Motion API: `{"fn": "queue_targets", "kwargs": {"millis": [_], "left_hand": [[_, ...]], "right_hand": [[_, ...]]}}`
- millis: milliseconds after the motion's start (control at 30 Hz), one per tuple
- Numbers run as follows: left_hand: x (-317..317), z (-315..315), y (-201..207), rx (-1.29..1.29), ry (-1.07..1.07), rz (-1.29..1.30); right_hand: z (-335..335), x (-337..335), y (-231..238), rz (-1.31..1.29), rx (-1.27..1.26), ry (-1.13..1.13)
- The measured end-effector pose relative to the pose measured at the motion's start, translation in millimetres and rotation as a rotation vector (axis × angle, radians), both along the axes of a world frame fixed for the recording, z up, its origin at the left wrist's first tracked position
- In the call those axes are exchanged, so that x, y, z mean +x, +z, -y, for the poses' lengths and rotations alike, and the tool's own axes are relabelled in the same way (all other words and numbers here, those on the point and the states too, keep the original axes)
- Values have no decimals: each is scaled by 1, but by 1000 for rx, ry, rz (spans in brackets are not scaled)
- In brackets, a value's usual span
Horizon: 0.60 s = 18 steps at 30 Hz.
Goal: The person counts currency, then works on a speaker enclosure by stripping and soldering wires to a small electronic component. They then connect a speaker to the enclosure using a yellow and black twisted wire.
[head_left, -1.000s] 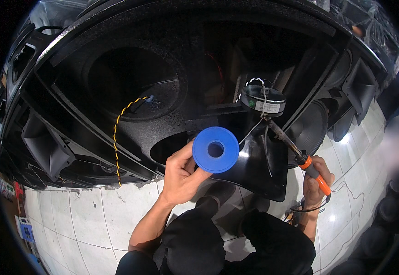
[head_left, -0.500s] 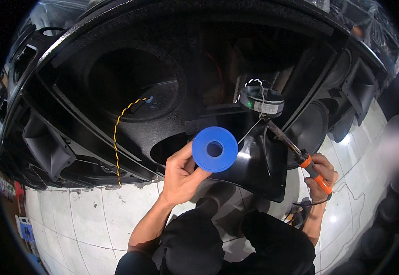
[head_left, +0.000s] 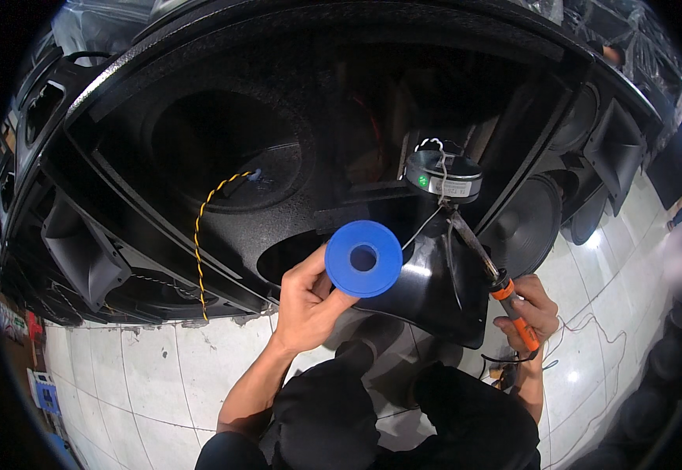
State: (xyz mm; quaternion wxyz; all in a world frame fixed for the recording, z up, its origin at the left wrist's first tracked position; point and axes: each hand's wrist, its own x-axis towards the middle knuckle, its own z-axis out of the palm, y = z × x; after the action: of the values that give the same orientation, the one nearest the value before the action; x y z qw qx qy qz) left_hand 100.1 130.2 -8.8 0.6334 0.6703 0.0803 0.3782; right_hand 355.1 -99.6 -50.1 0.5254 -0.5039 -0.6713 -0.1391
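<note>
My left hand (head_left: 306, 304) is closed around a blue spool (head_left: 339, 270), from which a thin strand of solder wire (head_left: 423, 227) runs up to the right. In my right hand (head_left: 535, 307) is a soldering iron (head_left: 505, 291) with an orange and black handle. Its tip meets the solder strand close to the terminal of a round driver (head_left: 444, 182), where twisted white wire also arrives. That driver sits on a glossy black horn (head_left: 435, 282). Whether the solder is melting is too small to tell.
A large black speaker cabinet (head_left: 231, 235) with round openings fills the space ahead. Yellow-and-black twisted wire (head_left: 199, 243) hangs out of one opening. Other speakers with horns (head_left: 86, 251) stand left and right. A thin cord lies on the tiled floor (head_left: 161, 360) at right.
My right hand and the soldering iron's handle have swung left and slightly down, so the iron stands steeper. The spool in my left hand has barely shifted.
</note>
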Motion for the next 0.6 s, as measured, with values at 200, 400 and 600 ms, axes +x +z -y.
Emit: {"fn": "queue_targets", "kwargs": {"millis": [200,400,600], "left_hand": [[1,2,2,10,26,-7],[-6,1,-6,-8,65,-17],[-6,1,-12,-49,57,46]], "right_hand": [[-1,4,1,27,4,-3],[-2,3,4,30,3,3],[0,1,7,80,-21,-58]]}}
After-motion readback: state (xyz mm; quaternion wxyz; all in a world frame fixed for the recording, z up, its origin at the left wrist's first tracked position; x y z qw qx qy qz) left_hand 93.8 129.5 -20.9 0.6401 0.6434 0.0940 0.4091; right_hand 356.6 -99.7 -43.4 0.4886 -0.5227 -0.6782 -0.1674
